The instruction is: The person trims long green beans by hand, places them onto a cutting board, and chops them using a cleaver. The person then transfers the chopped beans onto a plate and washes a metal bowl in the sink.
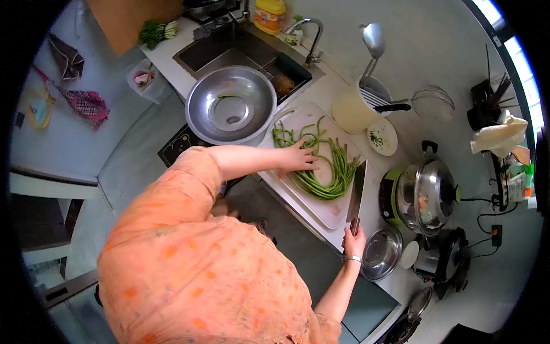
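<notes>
A bundle of long green beans lies curved in a loop on a white cutting board at the counter's edge. My left hand reaches over the beans' left side with its fingers spread, touching some of them; its palm is hidden from view. In my right hand is the wooden handle of a kitchen knife. The blade lies along the board's right edge, beside the beans. Left of the board, a large metal basin holds a short green piece.
Behind the basin is a sink with a faucet. A small plate with chopped greens and a utensil holder stand beyond the board. To the right are a lidded electric pot and a small metal bowl.
</notes>
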Tool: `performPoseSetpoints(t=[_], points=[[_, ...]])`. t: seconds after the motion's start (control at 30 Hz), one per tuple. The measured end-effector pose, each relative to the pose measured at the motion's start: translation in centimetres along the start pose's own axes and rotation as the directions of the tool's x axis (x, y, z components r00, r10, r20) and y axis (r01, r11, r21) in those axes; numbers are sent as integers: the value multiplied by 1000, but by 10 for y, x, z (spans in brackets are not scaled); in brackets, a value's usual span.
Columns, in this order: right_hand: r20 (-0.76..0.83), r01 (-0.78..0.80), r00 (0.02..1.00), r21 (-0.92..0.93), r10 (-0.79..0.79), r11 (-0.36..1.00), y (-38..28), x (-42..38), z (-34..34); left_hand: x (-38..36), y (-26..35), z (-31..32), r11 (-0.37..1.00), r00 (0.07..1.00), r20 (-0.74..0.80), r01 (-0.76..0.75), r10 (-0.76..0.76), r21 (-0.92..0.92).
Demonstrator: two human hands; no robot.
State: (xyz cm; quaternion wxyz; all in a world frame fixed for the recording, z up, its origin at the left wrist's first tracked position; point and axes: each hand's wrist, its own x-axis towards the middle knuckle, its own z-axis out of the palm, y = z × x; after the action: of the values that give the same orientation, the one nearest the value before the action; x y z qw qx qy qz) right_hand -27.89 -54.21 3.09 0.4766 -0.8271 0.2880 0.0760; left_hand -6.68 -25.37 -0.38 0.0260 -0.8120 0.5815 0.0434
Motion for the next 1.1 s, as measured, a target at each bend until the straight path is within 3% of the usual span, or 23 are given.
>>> performPoseSetpoints(t=[0.1,0.23,0.3,0.37,0.43,0.5,0.57,0.63,0.7,0.77,0.8,0.83,0.9,0.97,1.1], points=[[-20,-18,1000,60,19,998,-2,-10,0,30,-25,22,996,995,48,-91,92,-15],[-123,92,989,64,-84,994,-1,-25,-4,54,-19,30,986,986,104,-140,130,90],[-142,114,985,96,-100,989,-13,-38,-2,40,-12,17,985,985,-81,-144,152,90],[-114,126,988,204,-104,971,-22,-47,2,37,-10,47,994,950,-299,-65,88,86],[-82,120,991,260,-102,958,-31,-49,12,24,-8,48,994,941,-334,-22,56,105],[-84,79,995,346,-54,935,-40,-55,24,11,-7,43,999,821,-571,24,-5,25],[-72,75,996,389,-51,918,-49,-56,38,-23,-13,14,998,859,-508,58,-68,-35],[-149,185,980,418,-134,890,-62,-65,61,-55,-30,-4,918,825,-512,23,-241,-395],[-300,285,939,412,-167,865,-71,-72,92,-108,-56,-31,789,829,-273,285,-488,-544],[-386,414,892,490,-235,767,-73,-70,125,-148,-101,10,576,597,-289,368,-748,-730],[-286,304,944,564,-164,768,-87,-75,134,-166,-138,60,499,543,-177,530,-821,-686],[-303,238,950,544,-76,805,-101,-77,148,-189,-149,44,382,454,-51,678,-890,-628],[-274,224,960,609,-64,761,-103,-74,165,-210,-191,86,488,481,-126,778,-868,-394],[-275,227,960,655,-53,721,-109,-71,180,-215,-196,69,575,540,-199,753,-818,-320],[-316,250,948,644,-46,724,-122,-79,199,-209,-208,76,604,587,-154,745,-795,-281]])
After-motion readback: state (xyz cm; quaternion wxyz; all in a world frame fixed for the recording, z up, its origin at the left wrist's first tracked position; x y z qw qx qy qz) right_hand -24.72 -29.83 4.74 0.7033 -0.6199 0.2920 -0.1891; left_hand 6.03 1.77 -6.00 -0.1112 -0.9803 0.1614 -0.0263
